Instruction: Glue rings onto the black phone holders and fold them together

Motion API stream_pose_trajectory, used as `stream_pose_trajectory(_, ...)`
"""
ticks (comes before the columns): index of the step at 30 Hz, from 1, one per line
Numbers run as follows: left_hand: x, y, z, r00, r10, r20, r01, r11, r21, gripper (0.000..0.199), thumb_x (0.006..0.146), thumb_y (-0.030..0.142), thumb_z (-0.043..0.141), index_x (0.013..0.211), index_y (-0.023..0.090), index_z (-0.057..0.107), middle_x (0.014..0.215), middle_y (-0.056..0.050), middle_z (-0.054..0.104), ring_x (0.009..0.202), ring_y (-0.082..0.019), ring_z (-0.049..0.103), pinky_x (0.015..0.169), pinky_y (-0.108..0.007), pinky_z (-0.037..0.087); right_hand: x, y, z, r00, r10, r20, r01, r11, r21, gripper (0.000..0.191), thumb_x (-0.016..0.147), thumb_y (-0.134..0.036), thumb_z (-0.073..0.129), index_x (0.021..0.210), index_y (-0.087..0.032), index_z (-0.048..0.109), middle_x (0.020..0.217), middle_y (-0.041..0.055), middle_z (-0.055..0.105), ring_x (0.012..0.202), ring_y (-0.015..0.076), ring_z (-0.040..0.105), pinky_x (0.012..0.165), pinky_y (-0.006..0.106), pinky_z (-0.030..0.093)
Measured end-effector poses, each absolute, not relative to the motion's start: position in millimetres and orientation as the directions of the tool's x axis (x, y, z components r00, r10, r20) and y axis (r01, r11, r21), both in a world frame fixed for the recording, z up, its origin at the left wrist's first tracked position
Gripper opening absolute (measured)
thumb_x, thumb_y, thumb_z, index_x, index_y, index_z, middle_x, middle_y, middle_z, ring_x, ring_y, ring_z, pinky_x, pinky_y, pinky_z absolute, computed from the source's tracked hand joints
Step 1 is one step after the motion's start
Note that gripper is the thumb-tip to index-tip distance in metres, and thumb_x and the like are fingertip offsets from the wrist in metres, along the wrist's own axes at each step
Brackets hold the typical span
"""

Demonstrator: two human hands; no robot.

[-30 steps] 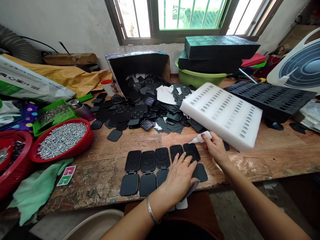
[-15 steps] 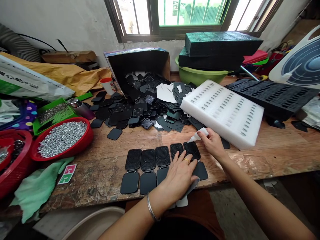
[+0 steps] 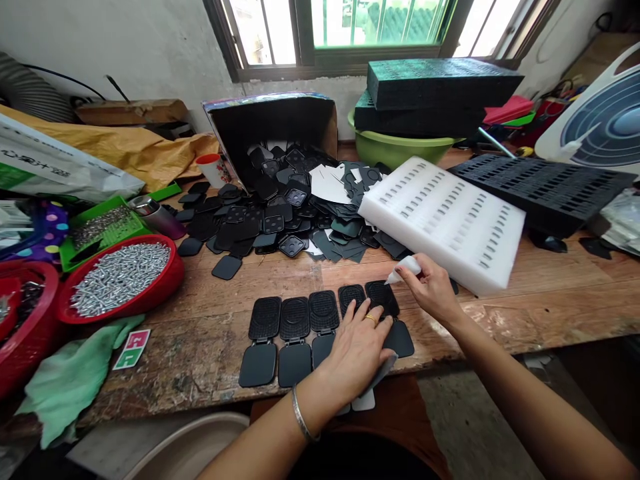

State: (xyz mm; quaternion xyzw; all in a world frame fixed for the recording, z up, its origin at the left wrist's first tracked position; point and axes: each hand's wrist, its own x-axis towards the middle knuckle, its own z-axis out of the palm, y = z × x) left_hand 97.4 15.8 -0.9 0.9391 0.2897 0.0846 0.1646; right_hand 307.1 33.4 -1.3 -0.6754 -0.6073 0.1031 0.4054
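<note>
Right hand (image 3: 434, 288) pinched the white bottle (image 3: 406, 268), nozzle over the far-right hinged black piece (image 3: 379, 293). Our left hand (image 3: 361, 337) was spread palm-down across neighbouring pieces. Left of it, more sat in a row; beyond, a black pile (image 3: 260, 217); right, the white foam block (image 3: 443, 223).

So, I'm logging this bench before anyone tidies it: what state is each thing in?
Left hand: spread over the hinged black pieces
Right hand: gripping the white bottle
White bottle: tilted, nozzle down
Hinged black pieces: opened flat, some partly hidden
Box: on its side, open, parts spilling out
Red bowl: heaped with silver pins
Green cloth: crumpled
Green basin: under stacked black blocks
</note>
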Motion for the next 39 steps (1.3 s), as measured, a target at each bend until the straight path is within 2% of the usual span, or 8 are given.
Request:
stream_pose_trajectory(5, 97.7, 15.2, -2.3, 0.810, 0.580, 0.082, 0.517, -0.774, 0.365, 0.054, 0.082, 0.040, 0.065, 0.131, 0.022, 0.049, 0.135, -0.008, 0.052, 0.135, -0.031, 0.035, 0.114, -0.050, 0.022, 311.3, 17.7, 6.4, 0.175, 0.909, 0.378, 0.796, 0.096, -0.598, 0.023, 0.088, -0.039, 0.052, 0.074, -0.021, 0.051, 0.067, 0.0006, 0.051, 0.060, 0.0156, 0.045, 0.059, 0.028, 0.035)
stream_pose_trajectory(13, 98.4, 13.4, 10.4, 0.803, 0.591, 0.076, 0.541, -0.777, 0.323, 0.052, 0.082, 0.041, 0.065, 0.129, 0.023, 0.052, 0.130, -0.006, 0.055, 0.114, -0.029, 0.046, 0.102, -0.046, 0.035, 293.5, 12.3, 13.0, 0.121, 0.958, 0.258, 0.715, 0.096, -0.692, 0.025, 0.088, -0.039, 0.053, 0.071, -0.021, 0.048, 0.066, -0.0008, 0.050, 0.060, 0.0148, 0.045, 0.058, 0.028, 0.033)
stream_pose_trajectory(17, 99.0, 13.5, 12.6, 0.798, 0.600, 0.055, 0.557, -0.770, 0.312, 0.051, 0.082, 0.042, 0.065, 0.129, 0.025, 0.052, 0.130, -0.006, 0.054, 0.109, -0.030, 0.046, 0.094, -0.047, 0.038, 281.9, 24.0, 8.1, 0.115, 0.947, 0.298, 0.702, 0.135, -0.699, 0.025, 0.088, -0.038, 0.052, 0.070, -0.022, 0.046, 0.065, -0.0009, 0.048, 0.062, 0.0152, 0.044, 0.059, 0.028, 0.034)
stream_pose_trajectory(21, 98.4, 13.2, 12.4, 0.797, 0.601, 0.051, 0.559, -0.768, 0.312, 0.051, 0.083, 0.043, 0.064, 0.130, 0.025, 0.051, 0.133, -0.006, 0.052, 0.110, -0.029, 0.044, 0.094, -0.046, 0.037, 278.8, 39.2, 1.5, 0.138, 0.921, 0.365, 0.732, 0.153, -0.664, 0.023, 0.087, -0.036, 0.051, 0.070, -0.022, 0.045, 0.066, -0.0005, 0.048, 0.062, 0.0152, 0.044, 0.059, 0.028, 0.033)
stream_pose_trajectory(29, 99.1, 13.0, 11.3, 0.795, 0.604, 0.052, 0.560, -0.765, 0.318, 0.051, 0.082, 0.043, 0.065, 0.128, 0.025, 0.052, 0.134, -0.006, 0.052, 0.111, -0.030, 0.045, 0.093, -0.046, 0.038, 295.5, 46.1, 3.8, 0.233, 0.900, 0.369, 0.759, 0.070, -0.648, 0.026, 0.086, -0.041, 0.054, 0.070, -0.021, 0.049, 0.064, -0.0007, 0.049, 0.058, 0.0149, 0.044, 0.058, 0.028, 0.033)
stream_pose_trajectory(31, 99.2, 13.3, 12.0, 0.795, 0.605, 0.051, 0.558, -0.761, 0.329, 0.049, 0.082, 0.042, 0.065, 0.127, 0.025, 0.053, 0.134, -0.005, 0.053, 0.111, -0.030, 0.045, 0.094, -0.047, 0.038, 303.9, 42.6, 2.7, 0.321, 0.890, 0.325, 0.716, -0.004, -0.698, 0.029, 0.083, -0.045, 0.058, 0.068, -0.021, 0.051, 0.060, -0.0018, 0.048, 0.056, 0.0145, 0.043, 0.057, 0.028, 0.032)
stream_pose_trajectory(35, 90.3, 12.8, 15.7, 0.800, 0.599, 0.039, 0.542, -0.748, 0.383, 0.053, 0.082, 0.043, 0.066, 0.130, 0.026, 0.050, 0.140, -0.006, 0.048, 0.118, -0.031, 0.043, 0.098, -0.047, 0.038, 317.8, 35.6, -2.1, 0.534, 0.830, 0.160, 0.471, -0.135, -0.872, 0.037, 0.076, -0.055, 0.062, 0.065, -0.020, 0.054, 0.054, -0.0021, 0.048, 0.053, 0.0143, 0.042, 0.052, 0.028, 0.032)
stream_pose_trajectory(39, 68.7, 8.8, 18.2, 0.731, 0.681, 0.035, 0.624, -0.688, 0.370, 0.058, 0.080, 0.039, 0.069, 0.131, 0.022, 0.049, 0.142, -0.011, 0.044, 0.128, -0.031, 0.037, 0.105, -0.045, 0.034, 309.9, 35.3, -5.8, 0.517, 0.853, 0.068, 0.293, -0.102, -0.951, 0.042, 0.079, -0.059, 0.055, 0.075, -0.018, 0.058, 0.057, 0.0005, 0.054, 0.050, 0.0146, 0.045, 0.046, 0.028, 0.036)
